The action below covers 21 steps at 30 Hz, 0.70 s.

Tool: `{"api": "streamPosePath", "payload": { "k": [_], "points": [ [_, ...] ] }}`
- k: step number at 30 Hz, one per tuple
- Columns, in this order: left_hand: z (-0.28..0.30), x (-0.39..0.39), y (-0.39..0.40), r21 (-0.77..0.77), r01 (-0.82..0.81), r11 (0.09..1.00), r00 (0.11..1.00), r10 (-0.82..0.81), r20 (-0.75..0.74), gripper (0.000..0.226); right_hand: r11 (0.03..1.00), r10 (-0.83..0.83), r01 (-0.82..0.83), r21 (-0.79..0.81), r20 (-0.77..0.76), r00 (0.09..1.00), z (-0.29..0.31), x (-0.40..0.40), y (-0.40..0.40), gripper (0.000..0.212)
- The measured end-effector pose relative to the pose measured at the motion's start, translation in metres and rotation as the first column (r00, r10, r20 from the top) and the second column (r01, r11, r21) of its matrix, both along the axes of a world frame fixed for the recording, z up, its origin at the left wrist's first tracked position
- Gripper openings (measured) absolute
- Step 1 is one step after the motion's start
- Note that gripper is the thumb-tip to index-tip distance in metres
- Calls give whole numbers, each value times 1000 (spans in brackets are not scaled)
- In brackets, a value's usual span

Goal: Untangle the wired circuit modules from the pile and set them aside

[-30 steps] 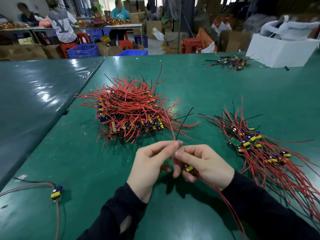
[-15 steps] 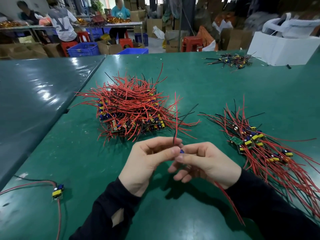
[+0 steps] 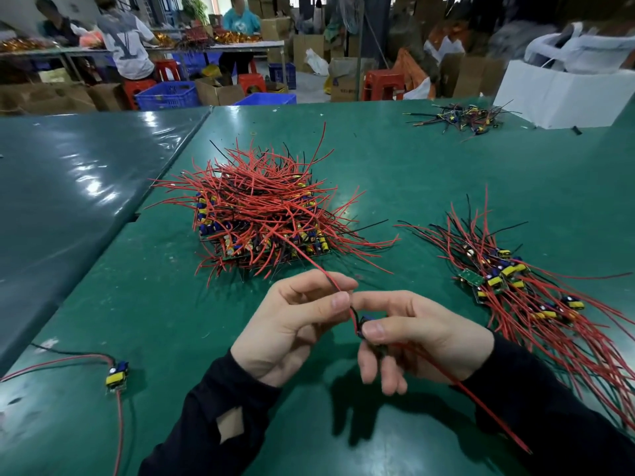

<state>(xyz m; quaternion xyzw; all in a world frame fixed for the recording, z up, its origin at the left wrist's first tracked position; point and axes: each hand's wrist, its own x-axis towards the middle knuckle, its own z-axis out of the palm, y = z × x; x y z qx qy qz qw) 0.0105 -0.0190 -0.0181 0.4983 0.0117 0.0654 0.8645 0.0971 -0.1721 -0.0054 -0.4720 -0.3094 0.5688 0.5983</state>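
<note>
A tangled pile (image 3: 264, 214) of circuit modules with red and black wires sits in the middle of the green table (image 3: 395, 159). A sorted row of modules (image 3: 515, 286) lies to the right, wires fanned toward me. Just in front of the pile, my right hand (image 3: 422, 334) pinches one small module (image 3: 366, 322) between thumb and fingers. My left hand (image 3: 292, 321) pinches that module's red and black wires (image 3: 331, 280) just above it. The wires slant up toward the pile; another red wire trails down past my right wrist.
A single module (image 3: 117, 374) with red and black leads lies at the near left. A small heap of modules (image 3: 464, 118) and a white box (image 3: 563, 97) stand at the far right. A second, darker table (image 3: 68, 187) adjoins on the left. People work at benches behind.
My hands have drawn slightly apart: the left hand has slid up the wires, which now lean left toward the pile instead of standing upright. The module shows between my right fingers.
</note>
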Motion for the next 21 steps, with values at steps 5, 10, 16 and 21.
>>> {"api": "streamPosePath", "payload": {
  "k": [5,10,16,21],
  "points": [
    [3,1,-4,-12,-49,999,996,50,74,29,995,-97,92,40,114,989,1,-3,4,13],
    [6,2,-5,136,-233,963,967,215,139,25,968,-251,236,91,251,935,0,-4,7,15],
    [12,-8,11,-198,4,980,974,42,223,43,960,-113,83,269,95,989,-3,-8,3,19],
    [11,-4,6,-42,62,997,983,-54,176,51,939,-83,105,327,-82,993,-8,-7,6,18]
  ]
}}
